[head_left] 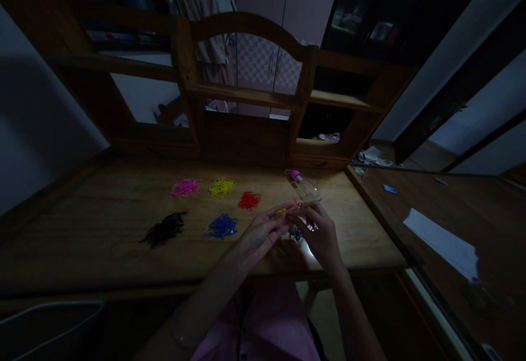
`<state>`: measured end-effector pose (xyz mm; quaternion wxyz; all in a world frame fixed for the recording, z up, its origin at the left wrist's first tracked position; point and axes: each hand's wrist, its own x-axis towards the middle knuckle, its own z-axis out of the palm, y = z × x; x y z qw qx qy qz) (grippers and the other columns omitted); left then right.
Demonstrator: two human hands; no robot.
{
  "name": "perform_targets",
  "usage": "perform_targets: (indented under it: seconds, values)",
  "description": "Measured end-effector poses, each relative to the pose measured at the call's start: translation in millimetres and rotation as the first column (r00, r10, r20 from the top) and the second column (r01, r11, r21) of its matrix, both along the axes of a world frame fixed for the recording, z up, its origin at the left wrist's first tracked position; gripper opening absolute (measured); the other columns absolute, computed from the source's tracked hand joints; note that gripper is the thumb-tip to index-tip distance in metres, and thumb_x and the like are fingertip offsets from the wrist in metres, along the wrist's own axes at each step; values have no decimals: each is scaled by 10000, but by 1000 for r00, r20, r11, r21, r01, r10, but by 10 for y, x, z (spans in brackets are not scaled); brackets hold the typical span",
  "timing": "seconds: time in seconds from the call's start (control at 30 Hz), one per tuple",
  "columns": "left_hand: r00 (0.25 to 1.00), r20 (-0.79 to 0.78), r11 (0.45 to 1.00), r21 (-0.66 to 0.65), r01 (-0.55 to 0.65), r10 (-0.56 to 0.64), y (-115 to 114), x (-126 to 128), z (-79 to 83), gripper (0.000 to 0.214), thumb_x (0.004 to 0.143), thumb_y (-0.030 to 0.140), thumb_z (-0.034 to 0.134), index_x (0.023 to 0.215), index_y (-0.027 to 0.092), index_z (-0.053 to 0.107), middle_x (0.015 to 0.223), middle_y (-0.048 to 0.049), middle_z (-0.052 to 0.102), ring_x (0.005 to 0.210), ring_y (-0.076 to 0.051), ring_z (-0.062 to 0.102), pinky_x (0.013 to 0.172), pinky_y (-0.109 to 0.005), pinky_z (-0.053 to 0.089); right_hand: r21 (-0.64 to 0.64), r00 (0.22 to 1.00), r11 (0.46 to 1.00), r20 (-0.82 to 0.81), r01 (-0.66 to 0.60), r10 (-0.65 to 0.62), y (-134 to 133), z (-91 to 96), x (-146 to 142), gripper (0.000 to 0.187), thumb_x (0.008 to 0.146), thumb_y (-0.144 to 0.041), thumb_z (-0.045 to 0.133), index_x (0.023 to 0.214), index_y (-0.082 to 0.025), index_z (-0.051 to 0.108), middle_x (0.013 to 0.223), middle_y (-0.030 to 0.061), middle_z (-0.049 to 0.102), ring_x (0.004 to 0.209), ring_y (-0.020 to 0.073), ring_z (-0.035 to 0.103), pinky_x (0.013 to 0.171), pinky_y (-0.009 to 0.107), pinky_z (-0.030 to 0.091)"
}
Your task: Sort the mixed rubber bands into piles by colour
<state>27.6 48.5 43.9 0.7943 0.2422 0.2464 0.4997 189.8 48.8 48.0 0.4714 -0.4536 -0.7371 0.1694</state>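
Over the front right of the wooden desk, my left hand (259, 234) and my right hand (321, 228) meet at the fingertips. A small yellow piece (281, 211) sits at the fingers of my left hand, which are closed around it. My right hand pinches close by; what lies between its fingers is too dark and small to name. Beneath the hands is a mixed pile of small coloured pieces (295, 236), partly covered. Loose bundles of thin strands lie to the left: red (249, 200), blue (222, 225), yellow (222, 187), pink (184, 188) and black (165, 229).
A clear bottle with a pink cap (304, 184) lies behind my hands. The desk's wooden shelf frame (246, 98) rises at the back. On the brown surface at right are a white paper strip (444, 242) and a small blue packet (390, 189). The room is dim.
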Motion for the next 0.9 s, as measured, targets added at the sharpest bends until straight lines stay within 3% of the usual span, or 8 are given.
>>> perform_targets:
  seconds: [0.1,0.23,0.5,0.67,0.77,0.9]
  values:
    - [998,48,999,-29,-36,38,26,-103,12,347,826,-8,588,1129,136,676,1252,-115,661,1184,-184,613,1071,-294,454,-90,999,996,-34,-28,25,91,20,-99,134,880,-343,631,936,-229,672,903,34,624,684,140,537,614,269,449]
    - [981,106,987,-35,-158,161,79,-247,33,383,836,-41,537,1157,136,652,1263,-102,653,1191,-160,607,1058,-260,464,-209,982,963,-112,-170,149,258,53,-315,214,886,-405,612,973,-211,633,835,25,628,644,136,549,559,252,434]
    - [923,76,926,-34,-376,378,276,-541,-3,289,859,-10,527,1063,129,677,1238,-112,658,1182,-150,609,1006,-205,480,-55,955,970,171,-238,244,551,140,-772,102,900,-255,574,991,-213,596,917,28,629,712,139,563,673,276,447]
    - [831,-162,843,191,-503,533,630,-973,6,256,772,48,651,1011,128,693,1278,-119,639,1280,-187,530,1082,-269,400,-44,964,977,159,-207,212,669,109,-863,183,889,-252,573,1069,-215,573,962,32,631,708,135,586,659,269,460]
    - [765,-407,863,310,-398,499,816,-1268,18,274,713,162,739,981,116,706,1218,-149,671,1254,-246,546,1070,-344,400,-66,975,984,136,-165,173,650,107,-815,187,895,-268,557,1073,-217,582,934,26,636,699,135,601,643,266,462]
    - [790,-478,912,331,-243,384,858,-1472,37,368,646,198,793,997,116,717,1203,-169,679,1162,-271,606,1017,-383,438,-103,987,988,92,-119,129,575,89,-692,181,901,-287,545,1058,-215,597,917,27,640,703,140,611,638,267,469]
